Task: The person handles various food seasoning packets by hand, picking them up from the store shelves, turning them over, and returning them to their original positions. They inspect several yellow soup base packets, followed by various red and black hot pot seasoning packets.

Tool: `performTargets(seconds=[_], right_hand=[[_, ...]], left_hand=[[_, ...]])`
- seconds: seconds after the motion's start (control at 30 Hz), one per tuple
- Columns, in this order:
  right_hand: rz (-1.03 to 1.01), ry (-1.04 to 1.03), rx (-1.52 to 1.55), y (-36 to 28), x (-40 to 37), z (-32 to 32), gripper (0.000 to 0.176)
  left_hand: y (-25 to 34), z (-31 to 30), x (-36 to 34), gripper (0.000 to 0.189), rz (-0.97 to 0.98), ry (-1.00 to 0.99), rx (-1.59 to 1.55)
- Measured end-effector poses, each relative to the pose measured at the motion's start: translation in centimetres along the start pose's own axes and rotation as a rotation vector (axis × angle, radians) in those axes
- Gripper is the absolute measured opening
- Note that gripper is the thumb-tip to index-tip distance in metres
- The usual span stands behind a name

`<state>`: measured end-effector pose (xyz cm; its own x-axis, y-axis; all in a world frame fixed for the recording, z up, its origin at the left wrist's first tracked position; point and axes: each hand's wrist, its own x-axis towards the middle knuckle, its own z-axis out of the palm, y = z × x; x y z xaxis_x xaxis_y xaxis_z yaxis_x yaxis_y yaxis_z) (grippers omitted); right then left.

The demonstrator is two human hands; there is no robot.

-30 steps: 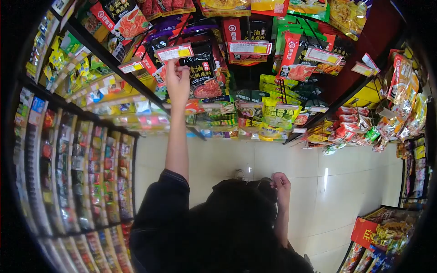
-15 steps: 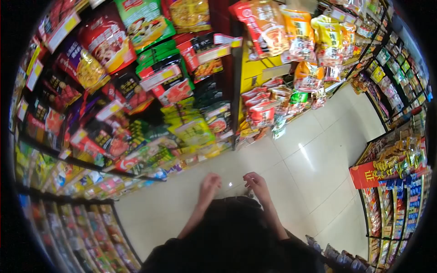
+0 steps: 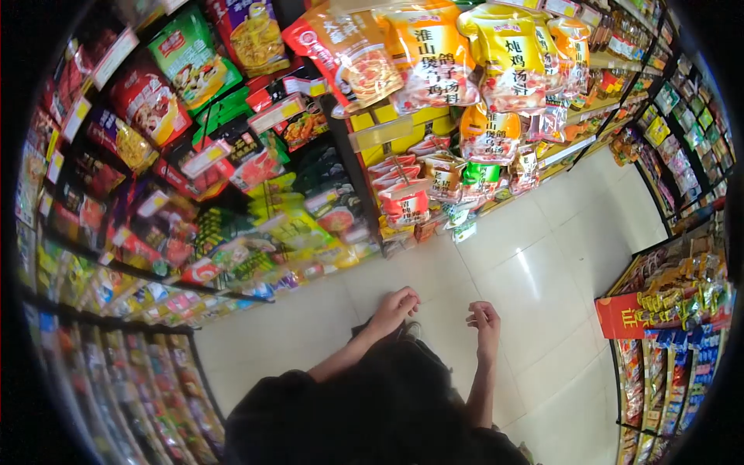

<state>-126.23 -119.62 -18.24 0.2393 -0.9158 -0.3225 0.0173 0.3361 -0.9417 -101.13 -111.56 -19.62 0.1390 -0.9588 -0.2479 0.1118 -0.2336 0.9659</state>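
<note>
My left hand (image 3: 395, 307) hangs in front of my dark top (image 3: 387, 411), its fingers curled in with nothing visible in them. My right hand (image 3: 484, 318) is level with it, a hand's width to the right, fingers loosely bent and apart, holding nothing. Both hands are over the pale tiled floor (image 3: 542, 294), clear of the shelves. Nearest to them are red packets (image 3: 403, 203) hanging low on the rack ahead. Above those hang yellow soup-mix bags (image 3: 508, 54).
Pegs with seasoning packets and price tags (image 3: 275, 112) fill the rack ahead and to the left. Low shelves (image 3: 116, 372) run along the left. A second rack with a red sign (image 3: 620, 314) stands at the right. The tiled aisle runs away to the upper right.
My left hand has come down from a price tag high on the rack to waist height. The view has swung right along the aisle, and both hands are now low in front of me.
</note>
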Motion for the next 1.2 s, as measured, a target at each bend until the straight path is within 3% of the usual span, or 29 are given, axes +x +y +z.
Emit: performTargets(seconds=[0.3, 0.43, 0.53, 0.63, 0.73, 0.83, 0.93, 1.03, 1.1, 1.2], right_hand=[[-0.014, 0.0, 0.041, -5.3, 5.5, 0.2, 0.016], [-0.234, 0.064, -0.063, -13.8, 9.9, 0.2, 0.014], [-0.537, 0.036, -0.118, -21.5, 13.0, 0.3, 0.016], [-0.834, 0.086, -0.274, -27.6, 15.5, 0.9, 0.037], [-1.024, 0.119, -0.389, -31.8, 17.8, 2.1, 0.044], [-1.066, 0.052, -0.358, -33.0, 21.1, 1.5, 0.046], [-0.866, -0.132, -0.195, -32.9, 23.7, 1.2, 0.047], [-0.795, -0.26, -0.199, -33.0, 26.0, 0.8, 0.05], [-0.721, -0.343, -0.257, -33.8, 26.4, -0.1, 0.054], [-0.669, -0.577, -0.05, -34.3, 28.3, -0.9, 0.055]], left_hand=[[0.0, 4.2, 8.2, 0.02, -0.075, -0.189, 0.256], [0.9, 4.5, 12.9, 0.022, -0.084, -0.22, 0.356], [1.7, 4.6, 15.9, 0.024, -0.004, -0.179, 0.274], [2.3, 4.5, 18.8, 0.022, -0.008, -0.15, 0.266], [4.7, 4.7, 19.8, 0.021, -0.078, -0.074, 0.274], [5.2, 5.4, 21.1, 0.021, -0.098, 0.032, 0.094], [5.9, 7.0, 21.4, 0.019, -0.084, 0.109, 0.081], [9.1, 9.1, 21.6, 0.021, 0.025, 0.225, -0.08], [12.5, 9.7, 21.5, 0.024, 0.227, 0.403, -0.073], [20.8, 10.7, 21.8, 0.03, 0.534, 0.664, -0.106]])
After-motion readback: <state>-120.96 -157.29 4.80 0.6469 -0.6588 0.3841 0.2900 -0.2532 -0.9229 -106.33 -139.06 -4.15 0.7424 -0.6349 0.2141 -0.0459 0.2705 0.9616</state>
